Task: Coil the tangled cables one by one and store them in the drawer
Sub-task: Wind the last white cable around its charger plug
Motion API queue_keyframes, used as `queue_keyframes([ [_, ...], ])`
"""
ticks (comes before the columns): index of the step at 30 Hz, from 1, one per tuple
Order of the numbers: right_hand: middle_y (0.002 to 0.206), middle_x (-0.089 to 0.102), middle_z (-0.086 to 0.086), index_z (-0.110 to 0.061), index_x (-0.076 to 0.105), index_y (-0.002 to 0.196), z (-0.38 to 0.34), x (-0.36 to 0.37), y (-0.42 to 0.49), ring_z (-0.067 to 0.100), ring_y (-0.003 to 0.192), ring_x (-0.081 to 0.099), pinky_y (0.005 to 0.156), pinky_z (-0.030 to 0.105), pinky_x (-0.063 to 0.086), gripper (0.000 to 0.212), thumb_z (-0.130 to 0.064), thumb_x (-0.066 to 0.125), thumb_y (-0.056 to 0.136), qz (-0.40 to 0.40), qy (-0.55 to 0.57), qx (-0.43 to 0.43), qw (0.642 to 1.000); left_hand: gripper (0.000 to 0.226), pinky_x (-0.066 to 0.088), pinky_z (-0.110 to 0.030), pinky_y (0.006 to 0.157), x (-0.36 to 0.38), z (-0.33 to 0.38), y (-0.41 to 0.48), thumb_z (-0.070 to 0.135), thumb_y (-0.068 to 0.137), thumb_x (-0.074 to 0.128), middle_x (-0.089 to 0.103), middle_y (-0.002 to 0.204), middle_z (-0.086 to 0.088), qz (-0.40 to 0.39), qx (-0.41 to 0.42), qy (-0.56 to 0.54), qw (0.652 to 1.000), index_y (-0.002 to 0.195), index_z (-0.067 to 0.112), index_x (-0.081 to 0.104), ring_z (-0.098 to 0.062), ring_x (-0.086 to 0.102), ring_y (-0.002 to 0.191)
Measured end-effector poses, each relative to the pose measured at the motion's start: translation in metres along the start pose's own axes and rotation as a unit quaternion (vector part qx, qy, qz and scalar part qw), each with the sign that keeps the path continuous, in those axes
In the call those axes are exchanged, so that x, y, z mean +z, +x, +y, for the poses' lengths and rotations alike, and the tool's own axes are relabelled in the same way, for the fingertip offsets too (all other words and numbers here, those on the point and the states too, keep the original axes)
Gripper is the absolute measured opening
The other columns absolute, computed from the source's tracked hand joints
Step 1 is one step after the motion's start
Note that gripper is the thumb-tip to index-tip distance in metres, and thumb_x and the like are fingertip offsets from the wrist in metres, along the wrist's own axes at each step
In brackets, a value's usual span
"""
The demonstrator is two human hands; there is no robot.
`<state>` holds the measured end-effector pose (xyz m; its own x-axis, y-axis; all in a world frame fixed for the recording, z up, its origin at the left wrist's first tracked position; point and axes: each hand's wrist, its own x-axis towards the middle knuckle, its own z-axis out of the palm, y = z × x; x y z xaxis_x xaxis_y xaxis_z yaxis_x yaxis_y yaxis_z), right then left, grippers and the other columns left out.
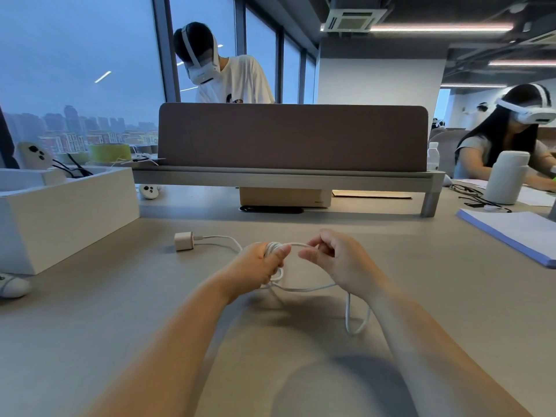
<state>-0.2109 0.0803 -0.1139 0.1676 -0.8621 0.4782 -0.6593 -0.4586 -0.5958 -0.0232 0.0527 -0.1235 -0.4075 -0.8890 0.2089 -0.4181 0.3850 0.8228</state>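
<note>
Gripping white cable (347, 311) in left hand (258, 264)

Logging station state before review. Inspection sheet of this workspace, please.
Surface: beige desk, matte, no spills seen.
Job's things: white charging cable, partly coiled; its wall adapter lies on the desk; white open box at left.
Clutter: controller beside the box; second controller at the left edge; paper stack; white bottle.
Grips: left hand holds the coil; right hand pinches the free strand.
Cables: one loose loop of the white cable hangs below the right wrist; black cables in the box.
Surroundings: brown partition, windows, two people wearing headsets.
</note>
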Motion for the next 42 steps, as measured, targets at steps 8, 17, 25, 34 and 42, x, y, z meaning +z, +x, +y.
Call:
queue_keyframes([
  [8,0.064,0.063,-0.002,-0.015,0.065,0.087,-0.009,0.002,-0.008,0.006,0.051,0.056,0.052,0.023,0.048,0.041,-0.05,0.077,0.07,-0.164,0.029,0.122,0.979,0.04,0.035,-0.027,0.054,-0.004,-0.009,0.008,0.046,0.095,0.048,0.049,0.059,0.003,0.166,-0.063,-0.018,0.984,0.067,0.017,0.051,-0.013,0.042,0.052],
  [17,0.063,0.063,-0.002,-0.013,0.058,0.107,-0.028,0.014,-0.012,0.0,0.044,0.055,0.045,0.015,0.043,0.029,-0.01,0.066,0.079,-0.253,0.105,0.156,0.949,0.041,0.036,-0.026,0.052,0.004,-0.005,0.008,0.046,0.095,0.045,0.046,0.06,-0.001,0.159,-0.089,-0.047,0.982,0.071,0.014,0.052,-0.012,0.04,0.05],
  [25,0.072,0.068,0.009,-0.008,0.072,0.082,0.0,0.016,0.001,0.022,0.057,0.063,0.062,0.031,0.054,0.018,-0.011,0.054,0.085,-0.132,-0.028,0.205,0.969,0.038,0.033,-0.016,0.043,0.005,0.0,0.006,0.043,0.096,0.046,0.043,0.055,0.004,0.164,-0.052,-0.088,0.981,0.069,0.017,0.048,-0.006,0.037,0.043],
  [34,0.088,0.061,0.016,-0.011,0.059,0.068,0.025,-0.004,0.007,0.027,0.094,0.058,0.078,0.03,0.036,0.074,-0.066,0.017,0.093,-0.001,-0.058,0.265,0.962,0.041,0.032,-0.018,0.045,-0.005,-0.007,0.006,0.043,0.098,0.043,0.04,0.054,0.003,0.219,-0.057,-0.133,0.965,0.066,0.017,0.044,-0.006,0.035,0.042],
  [42,0.123,0.059,0.022,-0.006,0.064,0.117,0.04,-0.01,0.007,0.035,0.116,0.051,0.096,0.036,0.039,0.066,-0.052,0.02,0.1,0.02,-0.142,0.293,0.945,0.04,0.03,-0.015,0.041,0.004,-0.007,0.008,0.042,0.098,0.043,0.038,0.055,0.0,0.192,-0.064,-0.103,0.974,0.069,0.014,0.045,-0.006,0.035,0.04],
])
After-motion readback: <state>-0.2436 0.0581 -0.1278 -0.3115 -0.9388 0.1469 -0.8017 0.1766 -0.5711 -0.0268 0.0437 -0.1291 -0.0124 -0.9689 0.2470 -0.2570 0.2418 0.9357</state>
